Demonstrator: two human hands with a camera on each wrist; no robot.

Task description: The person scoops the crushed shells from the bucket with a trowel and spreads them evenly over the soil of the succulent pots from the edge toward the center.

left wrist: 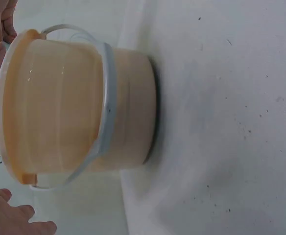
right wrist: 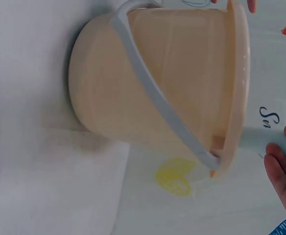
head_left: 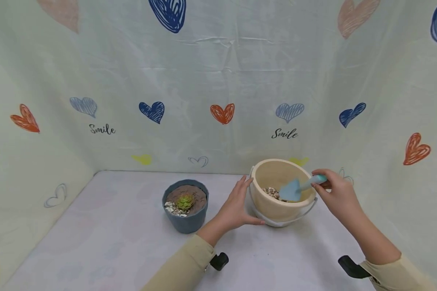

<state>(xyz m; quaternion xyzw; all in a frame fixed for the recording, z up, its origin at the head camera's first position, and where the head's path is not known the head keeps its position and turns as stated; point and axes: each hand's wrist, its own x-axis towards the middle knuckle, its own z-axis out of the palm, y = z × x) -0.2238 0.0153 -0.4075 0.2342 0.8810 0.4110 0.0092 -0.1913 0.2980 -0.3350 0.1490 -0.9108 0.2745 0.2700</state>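
Note:
A cream bucket (head_left: 271,207) stands on the table, its grey handle (left wrist: 107,98) hanging down the near side. Small mixed pebbles (head_left: 270,191) lie inside it. My right hand (head_left: 341,197) pinches the handle of a light blue toy shovel (head_left: 290,190) between thumb and fingers at the bucket's right rim. The shovel's blade points down into the bucket, over the pebbles. In the right wrist view, the pale blue shovel handle (right wrist: 254,140) crosses the rim. My left hand (head_left: 234,209) is spread at the bucket's left side, fingertips right by the rim and thumb low near the base.
Left of the bucket is a blue-grey pot (head_left: 185,224) with brown soil, a green succulent (head_left: 185,201) and white pebbles (head_left: 172,208) along one side. A white cloth covers the table (head_left: 113,234). Behind it hangs a heart-patterned curtain (head_left: 189,137).

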